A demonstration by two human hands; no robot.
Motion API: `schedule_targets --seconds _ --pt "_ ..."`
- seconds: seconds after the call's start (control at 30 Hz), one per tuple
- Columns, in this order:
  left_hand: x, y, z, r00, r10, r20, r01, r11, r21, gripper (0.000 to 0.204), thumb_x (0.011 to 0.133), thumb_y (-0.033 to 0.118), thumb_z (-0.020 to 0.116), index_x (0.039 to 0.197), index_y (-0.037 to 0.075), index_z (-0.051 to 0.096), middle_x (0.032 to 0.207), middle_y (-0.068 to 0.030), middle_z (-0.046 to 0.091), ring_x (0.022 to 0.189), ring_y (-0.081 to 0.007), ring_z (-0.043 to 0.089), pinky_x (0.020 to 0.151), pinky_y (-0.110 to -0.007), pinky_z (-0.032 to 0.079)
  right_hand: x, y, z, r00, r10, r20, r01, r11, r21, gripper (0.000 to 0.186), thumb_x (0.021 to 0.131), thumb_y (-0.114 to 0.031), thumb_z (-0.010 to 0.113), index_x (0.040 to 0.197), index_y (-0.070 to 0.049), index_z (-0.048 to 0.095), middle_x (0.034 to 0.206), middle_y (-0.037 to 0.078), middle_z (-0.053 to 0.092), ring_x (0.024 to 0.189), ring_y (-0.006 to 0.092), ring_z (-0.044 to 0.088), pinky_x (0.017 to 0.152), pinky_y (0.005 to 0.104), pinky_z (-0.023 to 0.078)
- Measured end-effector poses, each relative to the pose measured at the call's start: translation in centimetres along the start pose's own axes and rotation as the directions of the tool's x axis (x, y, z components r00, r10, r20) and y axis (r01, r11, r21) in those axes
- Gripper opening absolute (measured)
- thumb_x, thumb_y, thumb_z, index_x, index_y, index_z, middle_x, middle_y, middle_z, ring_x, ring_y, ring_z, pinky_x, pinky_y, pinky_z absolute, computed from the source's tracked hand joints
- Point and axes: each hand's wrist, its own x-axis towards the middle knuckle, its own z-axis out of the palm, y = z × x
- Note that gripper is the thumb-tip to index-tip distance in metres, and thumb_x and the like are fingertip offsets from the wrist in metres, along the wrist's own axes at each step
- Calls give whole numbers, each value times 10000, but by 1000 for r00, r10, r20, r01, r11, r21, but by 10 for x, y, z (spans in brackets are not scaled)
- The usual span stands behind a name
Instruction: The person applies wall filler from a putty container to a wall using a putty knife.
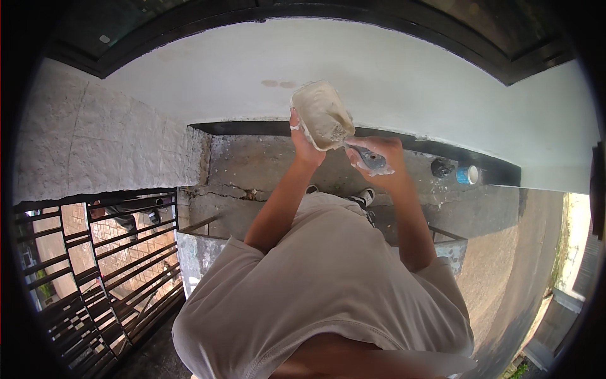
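My left hand [303, 142] is wrapped round the side of a pale, squarish tub [319, 104] and holds it up in front of the white wall, its open top tilted toward me. Creamy off-white paint coats the tub's inside. From the right, my right hand [382, 161] grips a grey-handled paintbrush [366, 155] with a hole in its handle. The brush's working end dips over the tub's near right corner, smeared with paint, so its shape is hard to make out. White smears mark the fingers of both hands.
A white wall [221, 82] with a dark base strip [252, 128] stands ahead, under a dark frame. On the concrete ledge at right are a blue-and-white can [467, 175] and a dark bundle [443, 167]. A black metal railing [120, 252] is at left. My shoe [365, 197] shows below.
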Motion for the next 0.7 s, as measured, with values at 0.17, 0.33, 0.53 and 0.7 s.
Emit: schedule_targets --seconds 0.17,0.33,0.53,0.7 --pt "-3 -1 9 1000 16 -13 -15 998 69 744 962 648 415 1464 100 381 1387 -111 511 1298 -292 501 1062 -480 438 5 0 3 1000 20 24 -20 1000 1 296 745 -69 786 1032 -69 714 791 126 705 636 278 674 605 312 531" --pt "-6 -2 1 999 -8 -43 9 999 34 718 965 637 418 1440 99 419 1372 -111 531 1264 -300 529 1048 -479 453 6 2 -7 999 39 -6 -39 998 54 284 779 -49 764 1061 -64 734 751 108 696 616 194 660 609 286 514" --pt "-5 3 -5 1000 16 -19 -16 999 39 753 961 642 428 1460 81 378 1383 -131 513 1275 -288 523 1044 -463 458 1 5 -7 988 68 139 -76 996 56 263 751 -62 787 1007 -67 726 791 128 719 656 265 698 626 302 542" --pt "-10 -1 1 992 81 -95 -73 994 85 706 979 623 393 1448 95 406 1385 -111 525 1273 -284 524 1054 -451 445 -6 -12 -2 981 139 134 -147 988 47 281 771 -36 765 1051 -58 741 788 118 719 660 189 688 639 273 528"
